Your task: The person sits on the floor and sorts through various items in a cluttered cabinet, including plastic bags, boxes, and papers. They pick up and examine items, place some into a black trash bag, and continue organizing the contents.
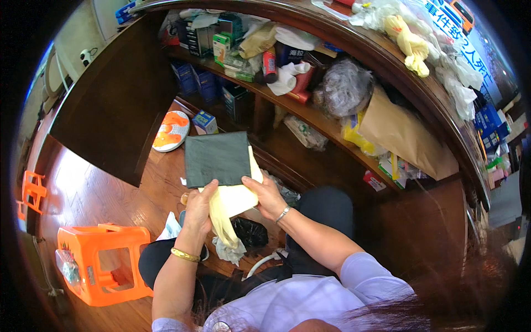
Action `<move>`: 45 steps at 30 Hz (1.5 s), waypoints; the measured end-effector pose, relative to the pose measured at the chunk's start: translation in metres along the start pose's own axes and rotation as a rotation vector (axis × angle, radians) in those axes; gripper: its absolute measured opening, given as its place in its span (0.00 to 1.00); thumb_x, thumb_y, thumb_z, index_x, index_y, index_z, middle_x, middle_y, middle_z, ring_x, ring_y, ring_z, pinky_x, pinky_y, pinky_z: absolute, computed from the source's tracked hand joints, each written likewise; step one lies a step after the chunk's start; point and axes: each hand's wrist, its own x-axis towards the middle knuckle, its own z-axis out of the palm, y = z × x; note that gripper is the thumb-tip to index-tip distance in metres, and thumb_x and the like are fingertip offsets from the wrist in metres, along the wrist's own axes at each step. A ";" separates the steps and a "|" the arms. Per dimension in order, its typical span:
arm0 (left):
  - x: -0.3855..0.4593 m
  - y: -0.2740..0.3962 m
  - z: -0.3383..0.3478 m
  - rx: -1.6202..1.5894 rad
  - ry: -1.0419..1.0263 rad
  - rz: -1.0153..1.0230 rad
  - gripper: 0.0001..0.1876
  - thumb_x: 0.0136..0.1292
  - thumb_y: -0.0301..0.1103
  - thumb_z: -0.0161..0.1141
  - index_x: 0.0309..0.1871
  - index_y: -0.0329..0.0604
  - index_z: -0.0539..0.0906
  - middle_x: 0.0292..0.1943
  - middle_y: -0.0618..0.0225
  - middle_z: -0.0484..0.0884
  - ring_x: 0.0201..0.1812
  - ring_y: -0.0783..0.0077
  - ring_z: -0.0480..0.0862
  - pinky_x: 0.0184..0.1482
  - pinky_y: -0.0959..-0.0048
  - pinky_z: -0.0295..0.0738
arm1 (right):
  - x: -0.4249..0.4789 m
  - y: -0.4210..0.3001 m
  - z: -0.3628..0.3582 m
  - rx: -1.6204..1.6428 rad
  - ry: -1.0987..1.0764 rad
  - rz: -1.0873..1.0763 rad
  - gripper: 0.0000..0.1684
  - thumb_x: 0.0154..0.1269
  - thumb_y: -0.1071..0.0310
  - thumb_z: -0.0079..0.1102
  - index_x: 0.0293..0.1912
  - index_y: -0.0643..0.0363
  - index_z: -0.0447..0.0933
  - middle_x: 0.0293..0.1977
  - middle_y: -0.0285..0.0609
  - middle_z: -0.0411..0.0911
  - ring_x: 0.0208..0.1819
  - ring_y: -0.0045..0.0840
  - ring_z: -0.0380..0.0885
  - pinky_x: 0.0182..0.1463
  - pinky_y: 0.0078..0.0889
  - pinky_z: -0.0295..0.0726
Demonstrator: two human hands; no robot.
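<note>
Both my hands hold a flat, dark square piece [216, 159], like a folded bag or sheet, by its near edge. My left hand [198, 209] grips the near left part, thumb on top. At the near right corner, my right hand [269, 196] pinches it the same way. A pale yellow plastic bag [234, 201] lies beneath the dark piece and is held with it; one strip of it hangs down between my hands. Below them on the floor lie a crumpled black plastic bag [250, 231] and a crumpled pale grey bag [229, 251].
An orange plastic stool [103, 265] stands at my left. Ahead, a wooden cabinet shelf [249, 85] holds boxes, bags and a brown paper bag [408, 133]; its dark door [120, 99] hangs open. A white-and-orange foot-shaped board [171, 131] and a small box [205, 122] sit beyond my hands.
</note>
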 end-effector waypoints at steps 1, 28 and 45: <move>0.000 0.000 -0.001 0.000 -0.002 0.009 0.15 0.64 0.32 0.60 0.40 0.24 0.75 0.37 0.54 0.82 0.33 0.66 0.84 0.35 0.70 0.82 | 0.000 0.000 0.002 -0.003 -0.002 -0.009 0.19 0.66 0.70 0.57 0.55 0.61 0.68 0.42 0.37 0.76 0.40 0.18 0.78 0.42 0.23 0.79; -0.005 -0.001 0.005 0.000 -0.022 0.016 0.11 0.64 0.30 0.59 0.40 0.28 0.76 0.35 0.58 0.82 0.32 0.68 0.85 0.34 0.72 0.82 | 0.005 0.011 -0.008 -0.003 -0.013 0.031 0.20 0.66 0.68 0.58 0.55 0.61 0.67 0.44 0.38 0.76 0.41 0.18 0.78 0.43 0.24 0.80; -0.011 0.002 0.004 0.040 0.012 0.029 0.13 0.63 0.30 0.60 0.43 0.27 0.75 0.38 0.57 0.81 0.35 0.67 0.84 0.37 0.71 0.82 | 0.007 0.021 -0.013 -0.018 0.021 0.070 0.17 0.67 0.67 0.57 0.52 0.64 0.72 0.41 0.37 0.78 0.38 0.18 0.79 0.41 0.22 0.79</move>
